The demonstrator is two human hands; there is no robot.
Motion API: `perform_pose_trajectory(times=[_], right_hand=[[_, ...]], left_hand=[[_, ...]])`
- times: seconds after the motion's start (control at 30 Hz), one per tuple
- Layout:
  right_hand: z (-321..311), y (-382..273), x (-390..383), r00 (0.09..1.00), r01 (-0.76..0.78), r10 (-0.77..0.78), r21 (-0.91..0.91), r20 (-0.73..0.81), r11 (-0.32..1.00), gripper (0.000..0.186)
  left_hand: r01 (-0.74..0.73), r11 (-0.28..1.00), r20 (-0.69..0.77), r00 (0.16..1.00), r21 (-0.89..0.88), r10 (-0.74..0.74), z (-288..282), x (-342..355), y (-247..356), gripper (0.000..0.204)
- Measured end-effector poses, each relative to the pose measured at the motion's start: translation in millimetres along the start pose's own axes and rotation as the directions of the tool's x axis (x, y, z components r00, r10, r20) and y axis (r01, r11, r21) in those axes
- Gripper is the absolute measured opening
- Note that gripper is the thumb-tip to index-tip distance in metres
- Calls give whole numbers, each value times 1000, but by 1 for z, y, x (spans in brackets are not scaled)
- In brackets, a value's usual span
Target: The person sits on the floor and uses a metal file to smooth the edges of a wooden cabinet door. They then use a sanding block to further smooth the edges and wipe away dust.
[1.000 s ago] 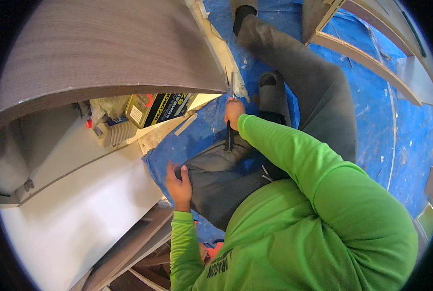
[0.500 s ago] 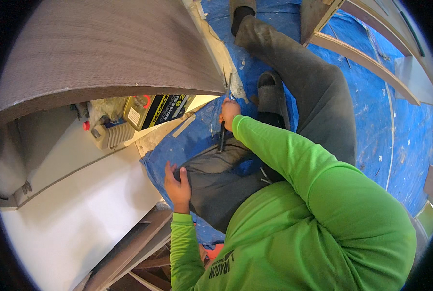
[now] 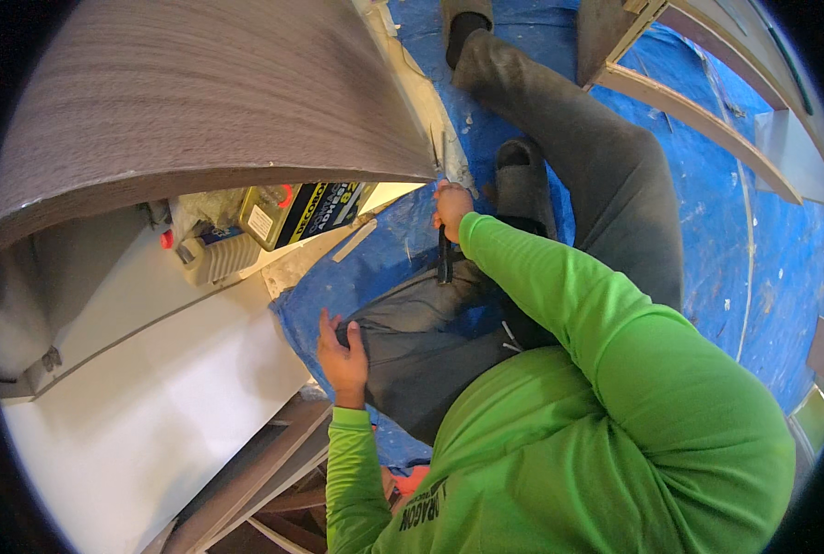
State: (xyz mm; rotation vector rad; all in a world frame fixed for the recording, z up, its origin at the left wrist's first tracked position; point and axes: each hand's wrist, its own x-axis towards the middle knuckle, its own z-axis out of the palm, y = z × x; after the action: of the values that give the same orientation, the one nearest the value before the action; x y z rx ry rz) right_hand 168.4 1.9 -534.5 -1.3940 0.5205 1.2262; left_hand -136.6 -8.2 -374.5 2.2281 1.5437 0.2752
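My right hand [image 3: 451, 205] grips a thin metal tool with a long black handle [image 3: 444, 265]; its narrow metal end reaches up beside the corner of a curved, brown wood-grain panel [image 3: 218, 102]. Whether that end touches the panel, I cannot tell. My left hand [image 3: 342, 360] rests on my bent left knee in dark trousers, with fingers loosely spread and holding nothing. Under the panel's curved edge are a black-and-yellow can [image 3: 296, 214], a pale plastic jug [image 3: 213, 258] with a red cap and crumpled plastic.
A blue sheet [image 3: 726, 258] covers the floor beneath my legs. A wooden frame with curved rails [image 3: 689, 120] stands at the upper right. A white board [image 3: 144, 397] lies at the lower left, beside stacked brown boards [image 3: 255, 480]. A thin offcut [image 3: 354, 238] lies near the can.
My right hand and the tool shifted slightly left, then back to the right, with the handle now more upright. My left hand stays on the knee.
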Motion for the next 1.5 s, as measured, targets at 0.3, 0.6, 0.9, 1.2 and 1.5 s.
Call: perform_pose_trajectory(times=[0.3,0.6,0.9,1.2,1.5], right_hand=[[-8,-3,-20,982,-142,127,100,138,985,28],[-12,-18,-84,977,56,-58,18,207,998,29],[-4,-21,-89,969,134,-137,31,208,991,33],[-5,-15,-69,982,134,-136,19,129,991,33],[3,-25,-63,990,104,-108,55,94,993,31]], left_hand=[[-31,999,27,999,26,30,-3,6,7,58],[-2,999,39,999,34,1,-6,7,16,58],[-13,1000,11,1000,-15,14,-5,4,12,60],[-41,999,10,999,0,41,-5,6,12,62],[-36,999,13,999,6,35,-8,9,20,63]])
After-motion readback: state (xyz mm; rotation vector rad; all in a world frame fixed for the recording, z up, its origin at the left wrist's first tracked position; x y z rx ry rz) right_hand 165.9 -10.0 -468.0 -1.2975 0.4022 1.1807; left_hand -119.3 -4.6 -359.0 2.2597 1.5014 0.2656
